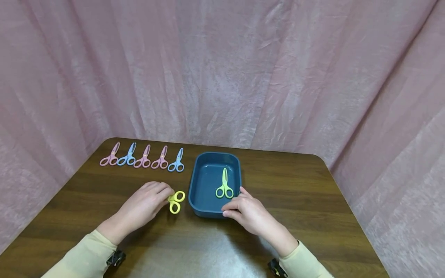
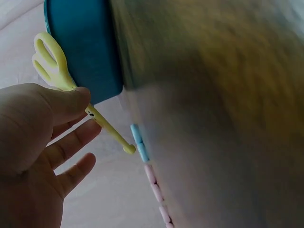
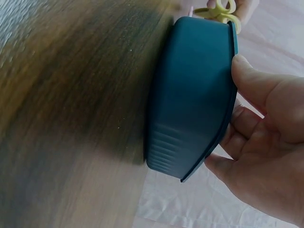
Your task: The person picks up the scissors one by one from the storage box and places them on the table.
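My left hand [image 1: 147,202] pinches a pair of yellow scissors [image 1: 175,207] by the blade end, between thumb and fingers. In the left wrist view the scissors [image 2: 59,71] are held off the table, handle loops toward the blue tray [image 2: 85,52]. My right hand [image 1: 248,212] grips the near right corner of that tray [image 1: 198,211], the thumb on the front rim and fingers over the right rim. Inside the tray lies a pair of light green scissors [image 1: 224,185], blades pointing away. The right wrist view shows the thumb [image 3: 247,78] against the rim.
Several pairs of scissors lie in a row at the table's back left, among them pink scissors [image 1: 110,157] and blue scissors [image 1: 177,162]. The wooden table [image 1: 288,185] ends at a pink curtain [image 1: 226,77] behind it.
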{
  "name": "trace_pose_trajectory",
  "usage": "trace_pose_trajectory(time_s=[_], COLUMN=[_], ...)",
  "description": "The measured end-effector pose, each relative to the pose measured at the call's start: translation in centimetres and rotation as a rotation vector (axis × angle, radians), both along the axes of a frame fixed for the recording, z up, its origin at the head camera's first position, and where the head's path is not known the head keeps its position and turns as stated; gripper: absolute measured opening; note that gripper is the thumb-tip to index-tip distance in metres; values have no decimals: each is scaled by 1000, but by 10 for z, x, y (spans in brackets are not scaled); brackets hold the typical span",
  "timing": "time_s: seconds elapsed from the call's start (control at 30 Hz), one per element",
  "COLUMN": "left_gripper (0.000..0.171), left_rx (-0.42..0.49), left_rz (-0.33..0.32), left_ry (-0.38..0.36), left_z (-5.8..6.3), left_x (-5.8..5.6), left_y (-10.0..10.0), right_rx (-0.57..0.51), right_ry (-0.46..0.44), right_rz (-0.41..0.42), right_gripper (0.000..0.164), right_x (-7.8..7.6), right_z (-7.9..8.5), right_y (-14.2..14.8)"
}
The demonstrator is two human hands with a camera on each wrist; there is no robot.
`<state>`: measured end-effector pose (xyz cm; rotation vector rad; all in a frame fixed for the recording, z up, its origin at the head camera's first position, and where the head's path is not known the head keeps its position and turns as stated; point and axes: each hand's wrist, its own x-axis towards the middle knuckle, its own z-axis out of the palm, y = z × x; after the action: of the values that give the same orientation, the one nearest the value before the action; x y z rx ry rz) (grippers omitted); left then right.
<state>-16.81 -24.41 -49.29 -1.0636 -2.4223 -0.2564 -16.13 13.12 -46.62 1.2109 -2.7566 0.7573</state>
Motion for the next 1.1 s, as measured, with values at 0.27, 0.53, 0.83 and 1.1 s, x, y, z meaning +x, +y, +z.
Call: trace_pose_trajectory(time_s=[0.27, 0.53, 0.83, 1.1], left_gripper=[32, 26, 22, 23], left_rx=[-41, -79, -129, -147], left_rz=[8, 7, 1, -11], left_ry=[-17, -28, -38, -33], left_z=[-5, -7, -9, -10], left_x=[-1, -2, -4, -3], left_y=[-7, -10, -9, -7], right_rx=[-6, 0, 2, 0], right_ry=[1, 6, 6, 18], right_rz=[5, 3, 3, 8], right_gripper=[9, 9, 9, 9], right_x=[1, 1, -1, -1], right_z=[0, 0, 0, -2], right_y=[-1, 0, 1, 1])
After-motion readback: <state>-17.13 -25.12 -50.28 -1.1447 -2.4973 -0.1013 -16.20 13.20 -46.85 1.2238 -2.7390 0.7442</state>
